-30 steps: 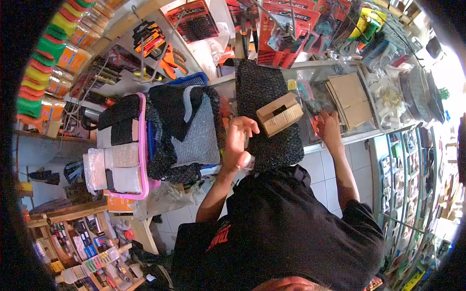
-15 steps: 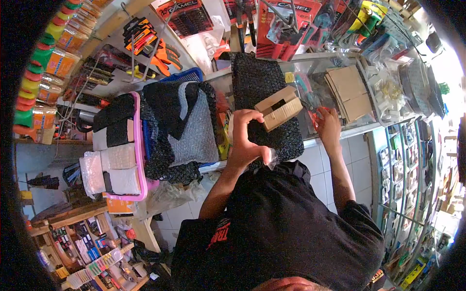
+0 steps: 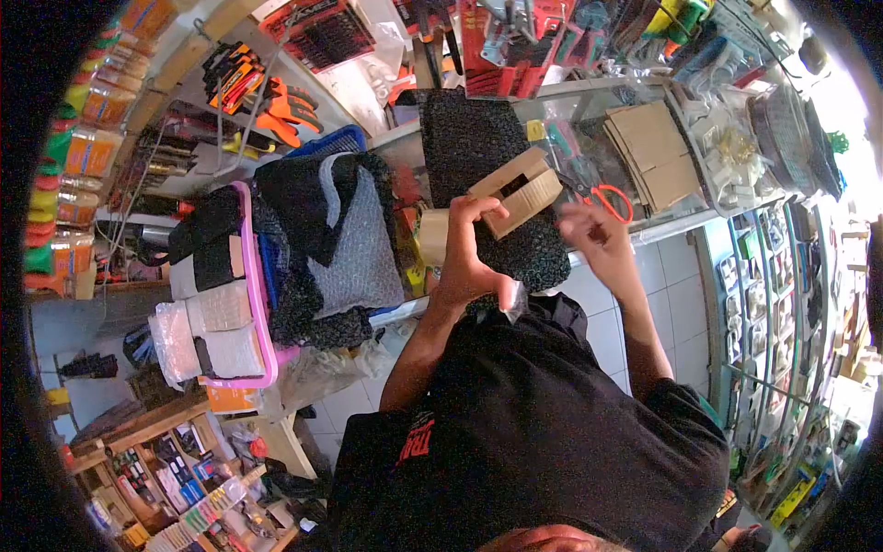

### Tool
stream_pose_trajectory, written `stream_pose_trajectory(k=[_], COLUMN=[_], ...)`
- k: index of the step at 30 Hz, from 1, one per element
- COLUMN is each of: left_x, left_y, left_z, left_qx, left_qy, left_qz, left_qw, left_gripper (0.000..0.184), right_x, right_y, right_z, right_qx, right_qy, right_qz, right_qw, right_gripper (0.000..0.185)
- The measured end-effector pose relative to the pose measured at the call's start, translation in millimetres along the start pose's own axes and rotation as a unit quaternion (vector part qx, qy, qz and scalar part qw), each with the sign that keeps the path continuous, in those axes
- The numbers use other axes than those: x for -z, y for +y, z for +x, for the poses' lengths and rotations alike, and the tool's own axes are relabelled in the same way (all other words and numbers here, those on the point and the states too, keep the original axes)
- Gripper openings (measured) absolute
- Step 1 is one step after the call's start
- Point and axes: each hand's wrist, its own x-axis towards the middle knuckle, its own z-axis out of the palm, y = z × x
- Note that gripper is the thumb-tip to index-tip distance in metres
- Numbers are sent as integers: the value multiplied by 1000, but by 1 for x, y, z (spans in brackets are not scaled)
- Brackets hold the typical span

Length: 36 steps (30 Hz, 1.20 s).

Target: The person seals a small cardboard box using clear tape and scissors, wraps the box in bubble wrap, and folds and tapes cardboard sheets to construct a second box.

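A person's left hand (image 3: 469, 265) curves in a wide C at a shop counter (image 3: 671, 227), thumb well apart from the fingers, with the fingertips at the near left corner of an open cardboard box (image 3: 521, 201). A clear scrap (image 3: 520, 302) shows at the thumb. The right hand (image 3: 596, 235) is blurred, and whether its fingers are spread or pinching anything cannot be told. It is just beside a pair of scissors (image 3: 596, 189) with orange handles, lying to the right of the box.

The box sits tilted on a sheet of black bubble wrap (image 3: 471, 138) that runs across the counter. Flat cardboard pieces (image 3: 653, 158) lie in a stack farther right. A pale roll (image 3: 431, 237) stands just left of the left hand; beyond it lies gray bubble wrap (image 3: 357, 248), near a pink basket (image 3: 258, 308) of wrapped parcels (image 3: 221, 306). Orange gloves (image 3: 287, 112) hang above, at upper left.
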Motion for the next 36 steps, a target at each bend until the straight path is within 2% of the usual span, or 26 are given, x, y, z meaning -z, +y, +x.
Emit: stream_pose_trajectory(k=[1,4,8,17,23,29,33,36], left_x=[0,-3,-4,-3,-8,-15,-19,-26], left_y=[2,6,11,13,5,2,-3,-1], left_z=[3,5,10,21,30,37,44,53], left_qx=[-24,-35,-61,-76,-92,-89,-75,-52], left_qy=[-12,-31,-38,-60,-74,-96,-105,-100], left_qz=[30,45,85,122,147,131,151,211], left_qw=[999,998,994,988,982,983,980,971], left_gripper=[129,128,126,121,120,122,121,106], right_x=[-4,-16,-18,-11,-5,2,11,21], right_y=[-17,-46,-50,-35,-46,-27,-12,-1], right_z=[-7,-21,-26,-21,-19,-14,-8,0], right_qx=[-76,-144,-166,-191,-151,-192,-147,-98], right_qy=[-89,-205,-203,-193,-214,-173,-151,-97], right_qz=[138,244,229,247,266,282,312,290], right_qw=[984,937,938,930,928,924,926,947], right_gripper=[31,34,40,39,45,38,30,26])
